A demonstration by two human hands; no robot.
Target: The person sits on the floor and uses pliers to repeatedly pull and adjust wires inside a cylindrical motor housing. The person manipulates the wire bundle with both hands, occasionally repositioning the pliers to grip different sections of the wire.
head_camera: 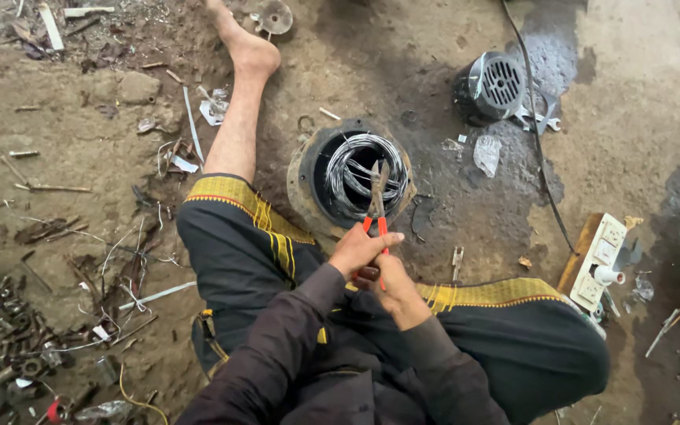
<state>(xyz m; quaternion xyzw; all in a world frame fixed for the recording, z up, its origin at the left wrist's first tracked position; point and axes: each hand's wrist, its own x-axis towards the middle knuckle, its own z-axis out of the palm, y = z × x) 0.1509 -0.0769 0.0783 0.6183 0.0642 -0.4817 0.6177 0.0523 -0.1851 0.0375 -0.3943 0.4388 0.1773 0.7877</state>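
Both hands, left hand (360,250) and right hand (397,293), held tight grips on red-handled pliers (377,206), jaws biting wire windings (360,169) inside the motor stator (306,182).

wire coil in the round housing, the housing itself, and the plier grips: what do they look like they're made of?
Wire coil: bare or enamelled metal, silvery-grey with a sheen; alloy unclear.
Round housing: likely cast metal, dull, dark and dirt-caked, thick-walled rim.
Plier grips: red plastic or rubber sleeves, matte, over dark steel-looking jaws. Both hands, left hand and right hand, close around them.
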